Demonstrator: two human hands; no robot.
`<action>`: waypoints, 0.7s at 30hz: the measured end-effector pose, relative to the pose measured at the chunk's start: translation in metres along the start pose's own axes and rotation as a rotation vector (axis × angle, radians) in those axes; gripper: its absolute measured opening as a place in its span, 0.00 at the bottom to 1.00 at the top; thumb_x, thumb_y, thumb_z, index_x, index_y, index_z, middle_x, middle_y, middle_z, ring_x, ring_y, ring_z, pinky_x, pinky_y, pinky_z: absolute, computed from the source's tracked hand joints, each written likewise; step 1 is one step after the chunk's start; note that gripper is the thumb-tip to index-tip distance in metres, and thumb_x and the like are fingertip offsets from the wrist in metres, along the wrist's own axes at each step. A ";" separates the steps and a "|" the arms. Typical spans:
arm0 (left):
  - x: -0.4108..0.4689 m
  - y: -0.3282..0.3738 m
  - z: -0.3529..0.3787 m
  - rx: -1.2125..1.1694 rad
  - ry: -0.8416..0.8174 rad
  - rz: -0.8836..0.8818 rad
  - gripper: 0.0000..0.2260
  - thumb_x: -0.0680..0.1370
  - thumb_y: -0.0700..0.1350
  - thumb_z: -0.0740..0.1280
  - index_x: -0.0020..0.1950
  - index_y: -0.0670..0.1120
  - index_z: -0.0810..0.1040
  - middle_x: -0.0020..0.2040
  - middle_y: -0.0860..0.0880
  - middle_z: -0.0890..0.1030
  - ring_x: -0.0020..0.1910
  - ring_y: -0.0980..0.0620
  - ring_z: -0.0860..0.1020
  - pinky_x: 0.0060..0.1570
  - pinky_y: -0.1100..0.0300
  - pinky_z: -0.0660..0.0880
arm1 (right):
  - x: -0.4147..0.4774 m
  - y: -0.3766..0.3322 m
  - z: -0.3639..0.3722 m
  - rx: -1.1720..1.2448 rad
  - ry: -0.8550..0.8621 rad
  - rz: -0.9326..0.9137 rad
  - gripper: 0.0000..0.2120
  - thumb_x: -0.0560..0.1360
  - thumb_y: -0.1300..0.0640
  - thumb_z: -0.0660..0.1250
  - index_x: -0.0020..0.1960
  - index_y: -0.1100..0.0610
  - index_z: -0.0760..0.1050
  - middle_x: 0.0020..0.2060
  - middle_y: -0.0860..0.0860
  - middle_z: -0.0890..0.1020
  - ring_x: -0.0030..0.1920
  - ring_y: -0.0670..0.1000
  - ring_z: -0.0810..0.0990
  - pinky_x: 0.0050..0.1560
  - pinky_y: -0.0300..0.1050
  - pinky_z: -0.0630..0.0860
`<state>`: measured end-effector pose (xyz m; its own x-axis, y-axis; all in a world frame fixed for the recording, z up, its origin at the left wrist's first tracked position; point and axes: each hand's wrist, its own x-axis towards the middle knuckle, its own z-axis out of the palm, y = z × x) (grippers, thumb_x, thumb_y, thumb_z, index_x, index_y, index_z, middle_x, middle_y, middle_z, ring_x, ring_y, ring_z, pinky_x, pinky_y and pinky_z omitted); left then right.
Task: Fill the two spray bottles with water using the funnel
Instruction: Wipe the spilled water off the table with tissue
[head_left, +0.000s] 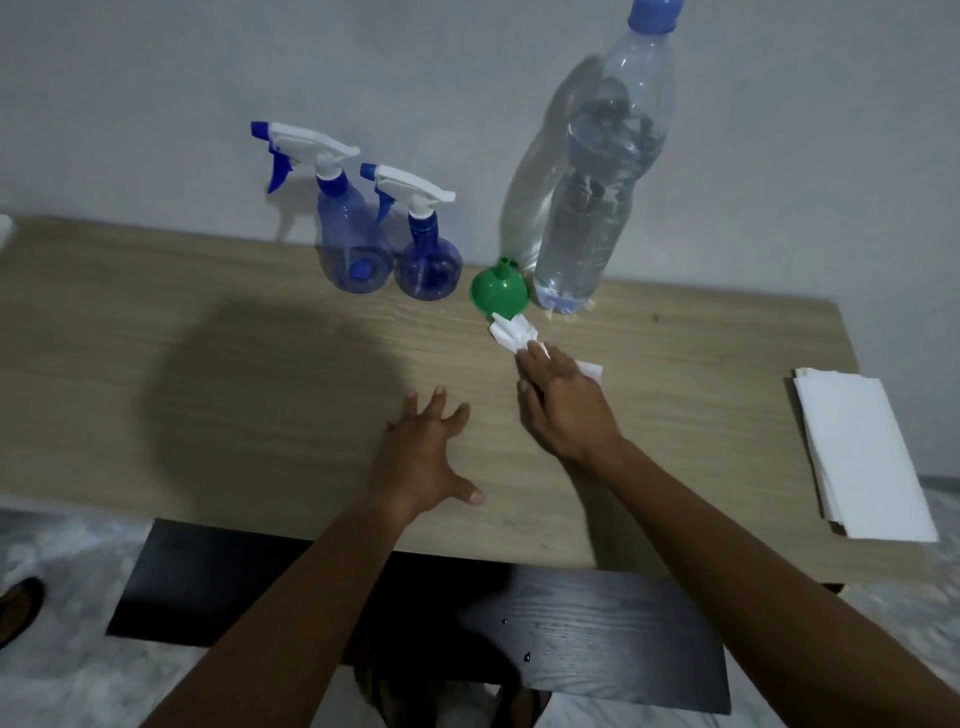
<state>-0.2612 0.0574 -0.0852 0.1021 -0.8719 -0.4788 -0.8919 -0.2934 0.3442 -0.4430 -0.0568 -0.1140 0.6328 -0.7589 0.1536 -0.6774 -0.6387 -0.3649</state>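
While the left hand (423, 457) lies spread open and the right hand (563, 410) presses a tissue (511, 332) straight-fingered beside the green funnel (500, 293), that light, stiff piece should lift by its upturned spout.

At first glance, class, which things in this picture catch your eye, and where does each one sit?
The tall clear water bottle, blue-capped, towers at the back right of the table. Left of it stand two blue spray bottles, with a green funnel spout-up between them. Nearer, the right hand rests on a crumpled white tissue.
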 end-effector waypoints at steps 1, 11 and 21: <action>0.000 0.000 0.001 -0.017 0.016 0.005 0.53 0.61 0.61 0.80 0.80 0.57 0.55 0.82 0.50 0.46 0.80 0.42 0.43 0.76 0.37 0.53 | -0.006 -0.006 0.004 0.000 -0.021 -0.016 0.13 0.80 0.58 0.59 0.63 0.59 0.73 0.63 0.57 0.77 0.59 0.59 0.73 0.56 0.52 0.74; -0.075 -0.081 0.026 -0.040 0.241 -0.063 0.54 0.60 0.71 0.72 0.80 0.53 0.56 0.81 0.52 0.57 0.80 0.44 0.53 0.75 0.39 0.55 | -0.087 -0.110 0.058 0.037 -0.098 -0.123 0.24 0.82 0.52 0.55 0.74 0.62 0.70 0.74 0.58 0.71 0.75 0.60 0.68 0.77 0.57 0.62; -0.113 -0.113 0.017 -0.166 0.251 -0.053 0.46 0.64 0.53 0.81 0.77 0.46 0.65 0.80 0.49 0.61 0.80 0.47 0.55 0.77 0.53 0.56 | -0.088 -0.137 0.052 -0.041 -0.052 -0.203 0.13 0.73 0.63 0.71 0.55 0.50 0.80 0.46 0.50 0.85 0.43 0.54 0.86 0.35 0.47 0.80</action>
<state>-0.1794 0.1959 -0.0840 0.2705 -0.9173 -0.2923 -0.8005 -0.3830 0.4609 -0.3869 0.1040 -0.1251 0.7760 -0.6068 0.1719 -0.5478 -0.7836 -0.2931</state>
